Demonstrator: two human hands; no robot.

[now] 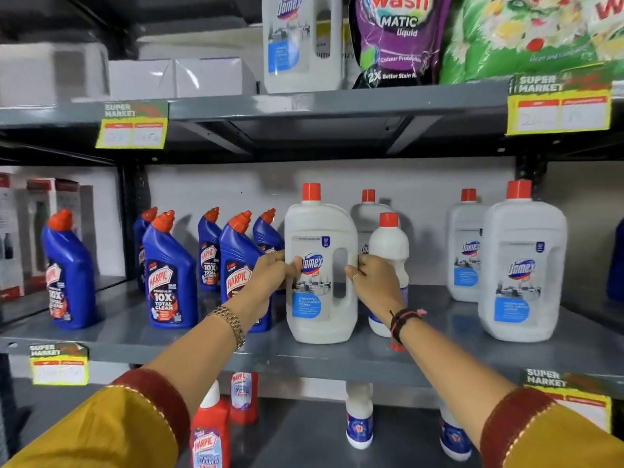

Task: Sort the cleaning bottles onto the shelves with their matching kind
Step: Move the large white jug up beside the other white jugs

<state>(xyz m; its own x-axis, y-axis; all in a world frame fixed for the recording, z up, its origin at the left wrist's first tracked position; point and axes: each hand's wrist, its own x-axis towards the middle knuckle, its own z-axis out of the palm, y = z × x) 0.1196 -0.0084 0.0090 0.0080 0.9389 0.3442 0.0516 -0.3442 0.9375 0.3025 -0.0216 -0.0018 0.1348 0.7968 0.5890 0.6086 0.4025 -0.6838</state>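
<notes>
A large white Domex jug [320, 285] with a red cap stands on the grey middle shelf [236, 342]. My left hand [270, 276] grips its left side and my right hand [373, 282] grips its right side by the handle. Several blue Harpic bottles [170, 275] stand to its left. A small white bottle [388, 244] stands just behind my right hand, with another Domex jug [366, 214] behind that. Two more Domex jugs [521, 268] stand at the right of the shelf.
The upper shelf holds a Domex jug [300, 42], a purple detergent pouch [398, 38], a green bag [530, 35] and white boxes [175, 77]. Below, red Harpic bottles [211, 430] and small white bottles [359, 423] stand. Yellow price tags [133, 125] hang off shelf edges.
</notes>
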